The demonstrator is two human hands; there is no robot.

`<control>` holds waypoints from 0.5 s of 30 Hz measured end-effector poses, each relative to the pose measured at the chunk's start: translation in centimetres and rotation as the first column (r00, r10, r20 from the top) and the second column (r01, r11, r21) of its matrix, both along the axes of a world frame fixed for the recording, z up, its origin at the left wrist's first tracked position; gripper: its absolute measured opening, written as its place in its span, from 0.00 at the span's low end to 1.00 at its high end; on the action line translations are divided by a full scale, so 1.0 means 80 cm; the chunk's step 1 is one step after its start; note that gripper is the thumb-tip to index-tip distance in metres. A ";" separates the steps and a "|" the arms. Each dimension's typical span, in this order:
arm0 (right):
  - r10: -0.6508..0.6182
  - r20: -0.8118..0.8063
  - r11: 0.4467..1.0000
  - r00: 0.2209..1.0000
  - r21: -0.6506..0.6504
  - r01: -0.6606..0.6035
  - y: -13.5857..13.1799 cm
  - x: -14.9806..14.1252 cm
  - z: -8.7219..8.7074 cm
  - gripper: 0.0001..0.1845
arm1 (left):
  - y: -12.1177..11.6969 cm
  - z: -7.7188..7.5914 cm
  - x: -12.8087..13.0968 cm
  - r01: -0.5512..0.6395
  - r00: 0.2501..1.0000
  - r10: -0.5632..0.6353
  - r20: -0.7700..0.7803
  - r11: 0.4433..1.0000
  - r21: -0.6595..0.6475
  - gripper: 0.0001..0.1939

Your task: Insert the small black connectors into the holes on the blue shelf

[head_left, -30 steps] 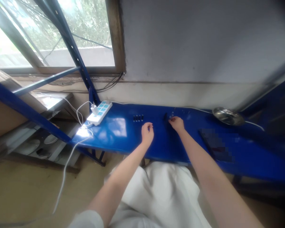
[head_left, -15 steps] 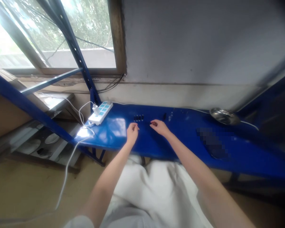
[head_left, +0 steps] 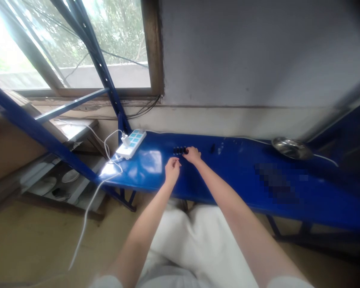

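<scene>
A short row of small black cylinders (head_left: 177,151) stands upright on the blue table (head_left: 216,182). At the right end of this row is my right hand (head_left: 193,155), its fingers closed round another small black cylinder (head_left: 185,151) beside the others. Closer to me, just below the row, my left hand (head_left: 172,170) hovers with thumb and fingers pinched together. Whatever may be in that pinch is too small to make out. To the right, one more dark piece (head_left: 213,148) lies near some small clear pieces (head_left: 221,148).
A white power strip (head_left: 132,144) with a plugged-in charger sits at the table's left end, its cable hanging over the edge. On the right are a shiny metal dish (head_left: 291,148) and a blurred-out dark object (head_left: 277,184). A blue metal post (head_left: 103,72) rises at the left.
My right hand has moved left to the row's right end, carrying a small black cylinder. My left hand stays pinched just below the row. The view has shifted slightly.
</scene>
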State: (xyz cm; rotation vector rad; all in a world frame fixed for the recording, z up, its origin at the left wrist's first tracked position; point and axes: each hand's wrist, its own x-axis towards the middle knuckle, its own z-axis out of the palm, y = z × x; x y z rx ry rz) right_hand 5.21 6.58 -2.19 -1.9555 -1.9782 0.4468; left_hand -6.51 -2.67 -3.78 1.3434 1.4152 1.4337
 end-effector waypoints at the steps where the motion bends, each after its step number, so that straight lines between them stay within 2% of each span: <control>1: -0.002 0.006 1.000 1.000 0.003 0.002 0.001 -0.002 -0.001 0.16 | 0.001 -0.001 0.000 0.000 1.000 0.000 -0.002 1.000 0.002 0.08; 9: -0.021 -0.062 0.996 0.998 0.083 0.026 -0.008 -0.003 -0.011 0.10 | 0.002 -0.005 0.000 -0.047 0.999 0.047 0.001 0.999 0.016 0.09; 12: 0.004 -0.266 0.996 0.964 0.085 0.019 -0.017 0.009 -0.007 0.10 | 0.004 0.000 -0.003 -0.057 0.998 0.058 -0.007 0.998 0.033 0.09; 15: 0.064 -0.481 0.989 0.874 0.145 0.007 -0.031 0.025 0.006 0.11 | 0.008 0.018 -0.005 -0.036 0.998 0.039 -0.050 0.998 0.060 0.09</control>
